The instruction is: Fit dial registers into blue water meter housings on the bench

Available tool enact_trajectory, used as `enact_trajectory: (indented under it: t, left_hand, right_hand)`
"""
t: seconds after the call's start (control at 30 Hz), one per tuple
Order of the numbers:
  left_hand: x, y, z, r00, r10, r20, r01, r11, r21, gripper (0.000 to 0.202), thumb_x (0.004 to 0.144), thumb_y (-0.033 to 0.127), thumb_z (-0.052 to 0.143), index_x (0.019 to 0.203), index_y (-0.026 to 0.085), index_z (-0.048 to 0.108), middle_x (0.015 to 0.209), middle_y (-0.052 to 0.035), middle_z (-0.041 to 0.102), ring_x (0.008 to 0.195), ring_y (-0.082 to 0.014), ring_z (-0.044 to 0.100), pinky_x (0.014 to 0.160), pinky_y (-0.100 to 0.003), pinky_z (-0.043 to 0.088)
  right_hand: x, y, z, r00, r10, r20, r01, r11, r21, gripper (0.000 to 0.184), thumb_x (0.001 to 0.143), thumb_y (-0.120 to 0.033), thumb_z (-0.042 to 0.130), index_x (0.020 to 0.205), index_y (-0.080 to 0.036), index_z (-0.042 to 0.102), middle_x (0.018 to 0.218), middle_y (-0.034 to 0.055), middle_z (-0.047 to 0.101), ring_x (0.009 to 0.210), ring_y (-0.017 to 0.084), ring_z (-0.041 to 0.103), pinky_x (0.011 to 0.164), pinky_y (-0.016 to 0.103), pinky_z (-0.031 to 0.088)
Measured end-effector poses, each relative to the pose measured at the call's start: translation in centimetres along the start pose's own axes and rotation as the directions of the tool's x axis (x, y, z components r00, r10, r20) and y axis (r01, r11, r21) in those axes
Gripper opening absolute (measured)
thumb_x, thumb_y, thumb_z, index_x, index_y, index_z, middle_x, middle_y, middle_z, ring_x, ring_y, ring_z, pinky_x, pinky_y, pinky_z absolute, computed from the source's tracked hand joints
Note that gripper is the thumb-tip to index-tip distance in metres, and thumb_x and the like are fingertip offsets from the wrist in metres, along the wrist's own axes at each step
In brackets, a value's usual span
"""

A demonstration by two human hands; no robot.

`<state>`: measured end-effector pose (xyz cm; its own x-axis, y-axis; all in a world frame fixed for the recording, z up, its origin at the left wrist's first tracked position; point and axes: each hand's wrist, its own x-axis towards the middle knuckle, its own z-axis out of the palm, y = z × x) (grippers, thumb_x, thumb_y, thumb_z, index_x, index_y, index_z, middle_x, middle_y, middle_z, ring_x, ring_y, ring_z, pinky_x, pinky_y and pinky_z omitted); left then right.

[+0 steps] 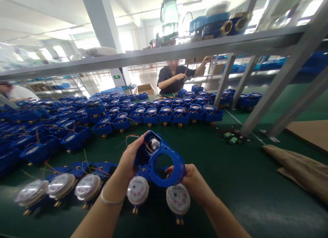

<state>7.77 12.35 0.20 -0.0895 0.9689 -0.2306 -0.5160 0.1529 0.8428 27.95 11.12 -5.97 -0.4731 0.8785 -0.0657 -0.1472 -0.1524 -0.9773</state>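
Observation:
Both my hands hold a blue plastic meter housing (159, 161) with a round opening and a small motor and coloured wires inside. My left hand (129, 159) grips its left side, fingers wrapped round it. My right hand (191, 178) clasps its lower right rim. Just below, a row of water meters with white dials lies on the green table, two of them (137, 190) (178, 199) right under my hands.
Several more dial meters (61, 186) lie at the left. Many blue meters (164, 114) cover the table's left and far side. A person in a dark shirt (171, 78) works across the table. Metal shelf struts (279, 77), small green parts (232, 138), brown cloth (299, 168) stand right.

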Motion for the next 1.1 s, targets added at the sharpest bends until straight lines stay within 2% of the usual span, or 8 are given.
enact_trajectory:
  t: [0.07,0.17,0.27,0.47,0.57,0.67,0.9,1.1]
  left_hand:
    - [0.2,-0.9,0.3,0.998,-0.027,0.063,0.027,1.0,0.01,0.039,0.091,0.032,0.062,0.128,0.018,0.063,0.1,-0.0075,0.077,0.085,-0.022,0.073,0.079,-0.03,0.059]
    - [0.5,-2.0,0.4,0.989,-0.081,0.119,0.081,0.997,0.005,0.041,0.089,0.035,0.065,0.125,0.017,0.065,0.093,-0.0068,0.078,0.08,-0.0205,0.073,0.076,-0.028,0.057]
    - [0.6,-2.6,0.4,0.983,-0.135,0.123,0.139,0.99,-0.018,0.037,0.088,0.036,0.066,0.119,0.015,0.068,0.09,-0.0059,0.078,0.077,-0.0187,0.072,0.074,-0.026,0.056]
    - [0.8,-2.9,0.2,0.974,-0.208,0.094,0.209,0.978,-0.001,0.028,0.091,0.031,0.062,0.112,0.014,0.071,0.095,-0.0075,0.077,0.082,-0.0189,0.072,0.079,-0.026,0.057]
    - [1.0,-3.1,0.0,0.966,-0.245,0.081,0.245,0.969,0.011,0.026,0.092,0.031,0.059,0.104,0.011,0.073,0.091,-0.0102,0.077,0.079,-0.0216,0.073,0.078,-0.03,0.058]
    - [1.2,-3.4,-0.2,0.957,-0.28,0.079,0.278,0.96,0.024,0.026,0.092,0.032,0.059,0.097,0.01,0.073,0.086,-0.0119,0.077,0.077,-0.023,0.073,0.077,-0.033,0.059]
    - [1.4,-3.8,-0.3,0.957,-0.282,0.071,0.28,0.959,0.041,0.024,0.093,0.028,0.058,0.101,0.011,0.073,0.088,-0.0107,0.077,0.073,-0.0207,0.072,0.075,-0.031,0.06]
    - [1.5,-3.9,-0.2,0.952,-0.303,0.037,0.301,0.952,0.054,0.026,0.093,0.03,0.057,0.092,0.01,0.073,0.079,-0.01,0.076,0.067,-0.0195,0.071,0.07,-0.029,0.059]
  right_hand:
    - [-0.4,0.1,0.1,1.0,-0.022,-0.016,0.022,1.0,-0.013,0.03,0.066,-0.039,0.086,0.083,-0.016,0.078,0.078,0.0048,0.073,0.075,0.02,0.067,0.07,0.029,0.053]
    - [-0.8,0.0,0.3,0.996,-0.089,-0.024,0.087,0.993,-0.077,0.026,0.072,-0.039,0.083,0.081,-0.016,0.077,0.076,0.005,0.073,0.074,0.02,0.068,0.071,0.03,0.055]
    - [-0.9,0.1,0.4,0.991,-0.134,0.01,0.134,0.982,-0.134,0.024,0.08,-0.039,0.076,0.085,-0.016,0.077,0.078,0.0052,0.074,0.074,0.021,0.069,0.073,0.032,0.056]
    - [-0.7,0.5,0.5,0.982,-0.173,0.074,0.185,0.954,-0.235,0.028,0.085,-0.039,0.073,0.104,-0.019,0.076,0.105,0.0086,0.074,0.104,0.028,0.068,0.093,0.04,0.054]
    - [-0.9,0.6,0.4,0.981,-0.184,0.062,0.194,0.953,-0.233,0.031,0.083,-0.038,0.075,0.108,-0.019,0.075,0.112,0.0092,0.073,0.1,0.027,0.069,0.094,0.04,0.054]
    - [-1.1,0.6,0.3,0.987,-0.152,0.049,0.159,0.973,-0.167,0.031,0.083,-0.038,0.074,0.108,-0.019,0.075,0.109,0.0082,0.074,0.093,0.025,0.071,0.087,0.038,0.057]
    - [-1.0,0.5,0.5,0.996,-0.082,0.025,0.083,0.995,-0.048,0.033,0.08,-0.044,0.076,0.098,-0.017,0.078,0.099,0.0081,0.075,0.081,0.025,0.071,0.079,0.039,0.058]
    - [-0.8,1.8,0.2,0.978,-0.206,-0.021,0.201,0.967,-0.157,0.028,0.085,-0.042,0.072,0.101,-0.02,0.078,0.107,0.0088,0.072,0.093,0.026,0.068,0.088,0.041,0.056]
